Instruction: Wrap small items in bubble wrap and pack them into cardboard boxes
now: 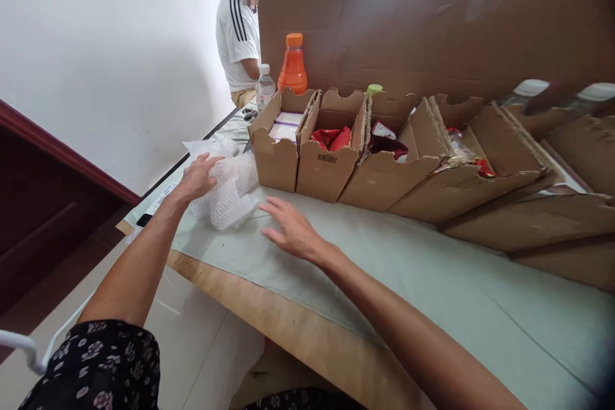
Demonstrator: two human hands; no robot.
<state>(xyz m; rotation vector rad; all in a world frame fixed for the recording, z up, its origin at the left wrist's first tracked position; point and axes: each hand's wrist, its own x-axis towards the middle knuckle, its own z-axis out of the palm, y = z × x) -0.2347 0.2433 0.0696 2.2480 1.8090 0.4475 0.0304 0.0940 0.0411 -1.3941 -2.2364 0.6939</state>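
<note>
A crumpled heap of clear bubble wrap [231,195] lies at the left end of the cloth-covered table [346,250]. My left hand [198,176] is at the heap's left side, fingers stretched over it; whether they touch the wrap I cannot tell. To the right of the wrap, my right hand [291,227] hovers above the cloth with its fingers apart and nothing in them. Just behind the wrap stands the first cardboard bin [276,165], which has white and purple packs [286,127] inside.
More cardboard bins [331,176] holding red packets [331,139] run to the right. Behind them are an orange bottle [293,67], a clear bottle [264,86] and a tall cardboard panel [408,25]. A person in a white shirt [237,45] sits beyond. A dark phone-like object [144,220] lies near the left edge.
</note>
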